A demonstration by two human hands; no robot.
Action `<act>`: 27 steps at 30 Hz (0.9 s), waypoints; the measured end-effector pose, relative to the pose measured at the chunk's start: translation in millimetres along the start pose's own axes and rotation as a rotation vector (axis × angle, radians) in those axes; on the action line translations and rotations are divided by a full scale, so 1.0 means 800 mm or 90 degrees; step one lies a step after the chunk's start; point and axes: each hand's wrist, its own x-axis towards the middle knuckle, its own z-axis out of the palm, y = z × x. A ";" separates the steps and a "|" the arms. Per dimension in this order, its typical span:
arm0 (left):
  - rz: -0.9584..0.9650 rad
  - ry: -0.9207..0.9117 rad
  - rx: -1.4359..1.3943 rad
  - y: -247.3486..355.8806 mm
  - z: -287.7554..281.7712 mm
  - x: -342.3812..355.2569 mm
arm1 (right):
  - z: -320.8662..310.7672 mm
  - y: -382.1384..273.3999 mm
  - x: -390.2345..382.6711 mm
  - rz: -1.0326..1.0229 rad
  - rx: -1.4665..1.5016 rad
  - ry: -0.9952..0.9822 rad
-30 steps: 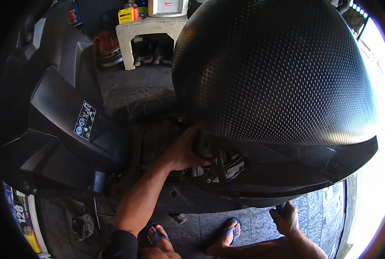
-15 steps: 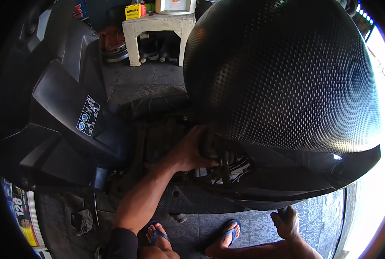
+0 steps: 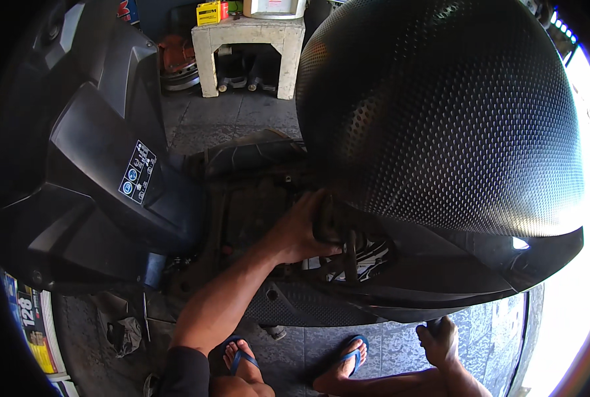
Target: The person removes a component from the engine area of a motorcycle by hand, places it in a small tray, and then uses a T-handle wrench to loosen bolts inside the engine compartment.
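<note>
A scooter stands across the view, its textured black seat (image 3: 453, 132) on the right and its dark front panel (image 3: 99, 145) on the left. My left hand (image 3: 305, 231) reaches into the open frame below the front of the seat. Its thumb and fingers curl around a dark rounded part (image 3: 331, 221) there; the far fingertips are partly hidden. Beside that hand, metal engine parts (image 3: 367, 258) show through an opening in the body. My right hand (image 3: 440, 341) is closed below the lower edge of the rear side panel (image 3: 440, 264). A small dark end shows at its top, too little to name.
A worn pale stool (image 3: 248, 33) stands beyond the scooter, carrying a yellow box (image 3: 209, 13). My feet in blue flip-flops (image 3: 351, 357) rest on the tiled floor. Stacked printed boxes (image 3: 33, 324) stand at the left edge, near a crumpled dark bag (image 3: 123, 334).
The view has shifted slightly, so the scooter and stool sit a little further right. Both hands keep nearly the same places on the scooter.
</note>
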 end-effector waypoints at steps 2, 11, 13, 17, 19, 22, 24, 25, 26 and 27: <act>-0.004 0.002 0.011 -0.003 0.005 0.001 | -0.004 -0.007 0.000 0.011 -0.004 -0.012; -0.006 -0.064 -0.181 -0.052 0.028 0.017 | 0.000 -0.009 -0.002 0.011 -0.009 -0.003; 0.017 -0.061 -0.223 -0.055 0.025 0.017 | 0.000 -0.011 -0.003 -0.001 0.000 0.005; 0.028 -0.095 -0.264 -0.023 0.008 0.017 | -0.003 -0.003 -0.004 0.008 -0.006 -0.005; 0.030 -0.116 -0.219 -0.002 -0.005 0.027 | -0.004 -0.009 -0.005 0.030 0.003 -0.015; -0.039 -0.163 -0.253 0.014 -0.015 0.032 | -0.001 -0.012 -0.002 0.002 -0.004 -0.002; -0.003 -0.143 -0.266 0.002 -0.010 0.033 | -0.001 -0.005 0.000 -0.007 -0.010 0.006; 0.011 -0.141 -0.270 0.005 -0.007 0.033 | 0.000 -0.001 0.000 -0.011 -0.011 0.008; 0.013 -0.093 -0.279 0.008 -0.001 0.029 | -0.003 -0.003 0.000 0.001 -0.015 0.003; 0.014 -0.044 -0.288 0.012 0.002 0.028 | -0.005 -0.003 0.001 0.002 -0.017 0.007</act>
